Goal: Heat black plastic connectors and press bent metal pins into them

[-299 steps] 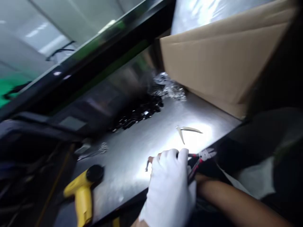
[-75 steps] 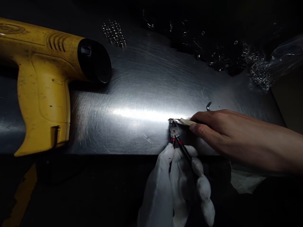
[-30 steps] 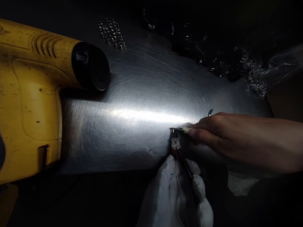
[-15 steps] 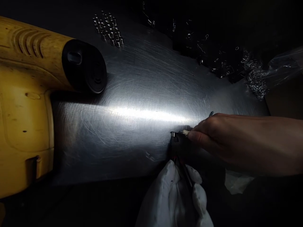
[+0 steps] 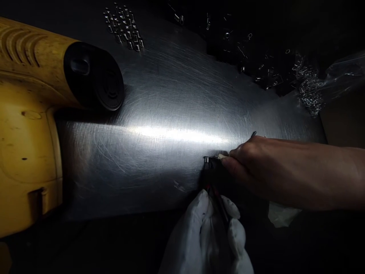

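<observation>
My left hand [image 5: 213, 236], in a white glove, is wrapped round dark pliers [image 5: 221, 207] with some red on the handles. At the pliers' tip is a small shiny metal piece [image 5: 207, 160]. My bare right hand [image 5: 265, 167] comes in from the right, its thumb and finger pinched on a small whitish piece [image 5: 221, 156] beside the metal piece. A thin dark tip [image 5: 253, 134] sticks up behind its knuckles; what it belongs to is hidden.
A yellow power tool [image 5: 25, 137] with a black end lies at the left on the scratched metal surface [image 5: 159, 95]. Small metal parts [image 5: 125, 28] stand upright at the back. More lie in a heap [image 5: 310, 91] by a clear bag [image 5: 346, 74].
The surroundings have shifted slightly left and up in the view. Both hands keep their holds, with the pliers' tip and the whitish piece still close together.
</observation>
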The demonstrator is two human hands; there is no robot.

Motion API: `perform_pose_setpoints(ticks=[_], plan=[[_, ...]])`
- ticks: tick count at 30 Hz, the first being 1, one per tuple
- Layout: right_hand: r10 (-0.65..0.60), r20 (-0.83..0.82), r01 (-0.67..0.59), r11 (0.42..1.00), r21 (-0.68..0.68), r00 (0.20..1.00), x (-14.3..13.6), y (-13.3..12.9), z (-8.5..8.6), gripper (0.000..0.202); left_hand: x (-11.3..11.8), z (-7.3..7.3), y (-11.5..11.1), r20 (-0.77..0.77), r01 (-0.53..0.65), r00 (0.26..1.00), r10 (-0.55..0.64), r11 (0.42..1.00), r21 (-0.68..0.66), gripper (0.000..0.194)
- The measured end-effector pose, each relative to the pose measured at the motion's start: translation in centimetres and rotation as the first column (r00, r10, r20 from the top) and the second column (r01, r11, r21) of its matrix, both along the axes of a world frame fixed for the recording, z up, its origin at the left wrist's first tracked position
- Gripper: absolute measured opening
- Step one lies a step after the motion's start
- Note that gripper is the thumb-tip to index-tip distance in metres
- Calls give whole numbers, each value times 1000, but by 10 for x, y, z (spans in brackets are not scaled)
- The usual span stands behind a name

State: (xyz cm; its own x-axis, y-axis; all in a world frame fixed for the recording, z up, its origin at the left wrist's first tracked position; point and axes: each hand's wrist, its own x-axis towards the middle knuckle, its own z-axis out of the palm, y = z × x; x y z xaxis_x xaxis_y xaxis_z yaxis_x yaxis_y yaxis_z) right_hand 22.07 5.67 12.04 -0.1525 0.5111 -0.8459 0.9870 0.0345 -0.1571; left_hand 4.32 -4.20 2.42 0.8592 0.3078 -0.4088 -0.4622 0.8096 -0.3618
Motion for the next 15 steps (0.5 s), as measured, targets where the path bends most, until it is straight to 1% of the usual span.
perform_pose_setpoints(ticks=[3,6,9,12,15], plan=[[36,-8,-36,999,35,999,1,0,-1,59,2,-1,0,-19,-7,1000,7,1000,2,39],[66,6,-67,997,28,998,0,4,0,53,2,-2,0,-45,-3,999,4,1000,13,38],[27,38,-27,1000,-2,999,1,9,2,49,1,0,4,-75,18,997,-16,999,30,38],[-25,44,24,999,26,999,3,14,2,49,-2,5,8,-103,52,994,-47,997,50,34],[-30,-20,31,998,63,999,7,16,-1,48,-3,12,9,-124,91,989,-82,993,72,26]])
